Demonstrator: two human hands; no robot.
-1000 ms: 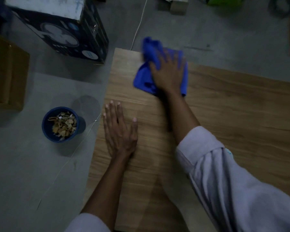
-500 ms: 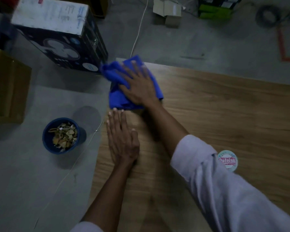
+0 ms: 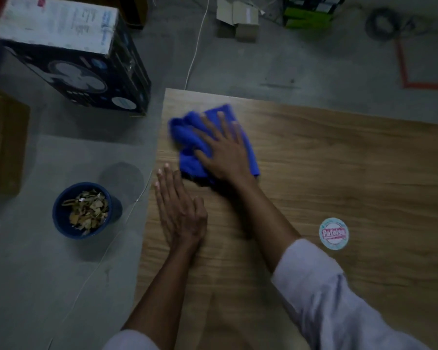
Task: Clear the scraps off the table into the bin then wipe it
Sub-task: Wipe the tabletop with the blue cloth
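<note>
Head view: right hand (image 3: 225, 150) pressing flat on blue cloth (image 3: 186, 138), left hand (image 3: 180, 210) flat on table (image 3: 339, 160)

**Blue cloth on pale wood grain**

The cloth (image 3: 187, 137) is a vivid royal blue. The bench (image 3: 339, 173) under it shows light brown wood grain. Off the bench's left edge, the bin (image 3: 58, 218) is dark blue and its scraps (image 3: 89, 210) are tan and brown. A round sticker (image 3: 333, 233) is white with a pale teal rim and pink lettering. The sleeve (image 3: 326, 299) is pale lilac. The floor (image 3: 61, 286) is grey, with orange-red tape (image 3: 415, 85). The box (image 3: 86, 72) is navy with a white top.
</note>
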